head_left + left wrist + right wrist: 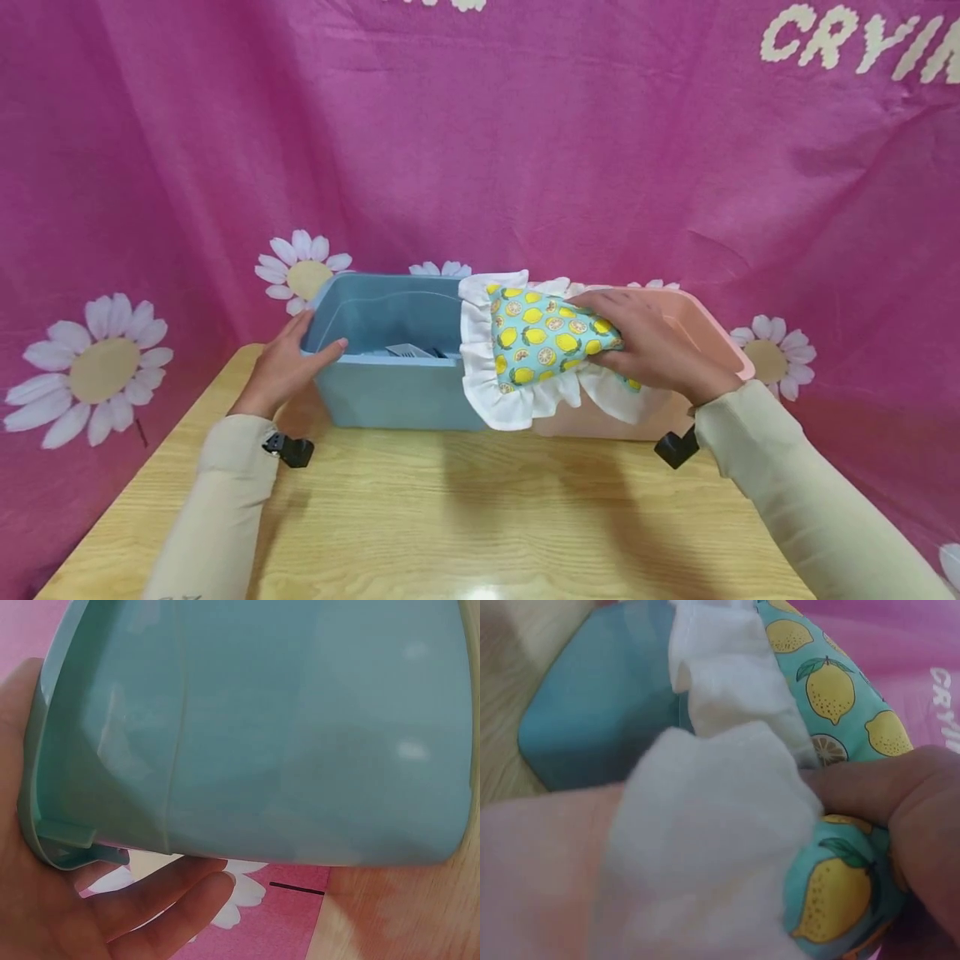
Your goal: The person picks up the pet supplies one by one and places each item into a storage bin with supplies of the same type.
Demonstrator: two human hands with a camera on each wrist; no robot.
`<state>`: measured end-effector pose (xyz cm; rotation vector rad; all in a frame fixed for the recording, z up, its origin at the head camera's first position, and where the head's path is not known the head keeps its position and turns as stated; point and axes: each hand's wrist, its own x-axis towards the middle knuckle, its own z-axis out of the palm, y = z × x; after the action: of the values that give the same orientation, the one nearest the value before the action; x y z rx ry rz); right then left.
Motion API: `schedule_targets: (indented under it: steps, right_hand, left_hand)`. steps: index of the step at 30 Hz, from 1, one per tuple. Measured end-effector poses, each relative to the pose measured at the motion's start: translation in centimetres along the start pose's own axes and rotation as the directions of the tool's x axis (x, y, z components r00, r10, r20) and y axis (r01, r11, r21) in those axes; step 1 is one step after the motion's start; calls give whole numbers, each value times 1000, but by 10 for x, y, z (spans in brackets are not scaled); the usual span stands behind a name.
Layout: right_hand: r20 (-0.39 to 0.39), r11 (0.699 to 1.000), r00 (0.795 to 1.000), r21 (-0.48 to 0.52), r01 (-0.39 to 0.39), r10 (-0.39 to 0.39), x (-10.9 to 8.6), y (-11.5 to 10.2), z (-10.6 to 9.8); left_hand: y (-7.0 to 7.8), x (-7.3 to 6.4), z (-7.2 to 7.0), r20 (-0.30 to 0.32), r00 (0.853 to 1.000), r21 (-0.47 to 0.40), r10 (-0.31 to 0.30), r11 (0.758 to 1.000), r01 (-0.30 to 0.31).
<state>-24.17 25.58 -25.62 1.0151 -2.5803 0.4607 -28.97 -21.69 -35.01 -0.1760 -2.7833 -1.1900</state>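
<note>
My right hand (648,342) grips a small lemon-print cushion (536,337) with a white ruffled edge, its fabric bunched between thumb and fingers. The cushion hangs over the right end of a blue bin (397,392) and the near left part of a pink bin (720,333), hiding where they meet. In the right wrist view, the white ruffle (712,847) covers much of the scene beside the thumb. My left hand (288,362) holds the left corner of the blue bin, thumb over the front rim; in the left wrist view its fingers (161,892) lie along the bin's end.
Inside the blue bin lie a pale slotted piece (408,351) and something small and dark. Both bins stand side by side on a light wooden table (420,517). Behind them hangs a magenta cloth (570,167) printed with white daisies and letters.
</note>
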Motion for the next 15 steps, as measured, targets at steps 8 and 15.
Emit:
schedule_targets:
  steps: [8, 15]
  right_hand:
    - [-47, 979, 996, -187, -87, 80, -10, 19, -8]
    - [-112, 985, 986, -106, -137, 125, -6, 36, -8]
  left_hand:
    - [0, -3, 3, 12, 1000, -6, -24, 1000, 24]
    - [-2, -2, 1, -9, 1000, -10, -23, 1000, 23]
